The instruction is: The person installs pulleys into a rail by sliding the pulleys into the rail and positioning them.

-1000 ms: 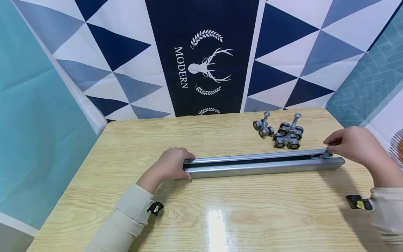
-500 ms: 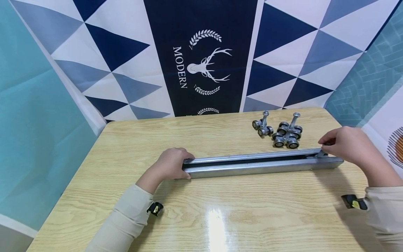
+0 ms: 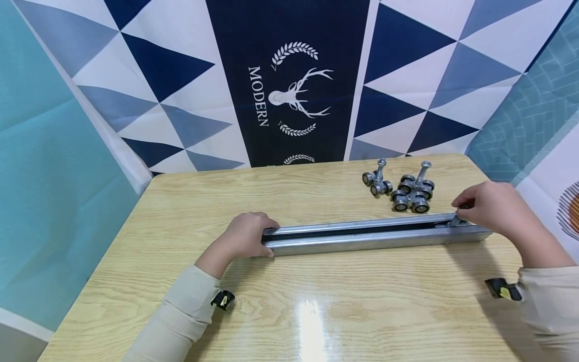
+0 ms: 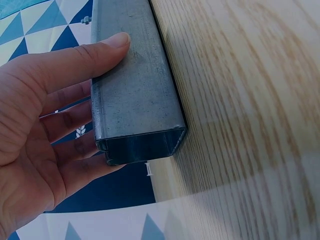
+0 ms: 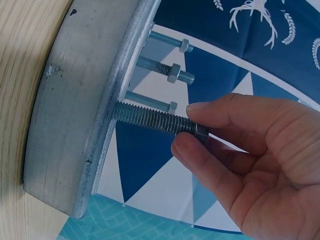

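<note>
A long metal channel track (image 3: 380, 242) lies across the wooden table, its slot facing up. My left hand (image 3: 246, 234) grips the track's left end, thumb on the near wall and fingers on the far side; the left wrist view shows the hollow end of the track (image 4: 140, 95) beside the thumb. At the other end my right hand (image 3: 490, 208) pinches the head of a threaded bolt (image 5: 150, 119) that stands up out of the slot. This bolt belongs to a roller trolley, whose wheels are hidden inside the track.
Behind the track, toward its right end, stand several wheeled trolleys with upright bolts: one roller trolley (image 3: 379, 182) alone and a cluster of trolley wheels (image 3: 411, 196) to its right. The wooden table (image 3: 362, 301) ends at a patterned cloth backdrop (image 3: 298, 75).
My right hand has slid left along the track with the bolt between its fingers, a short way in from the right end. The left hand stays where it was.
</note>
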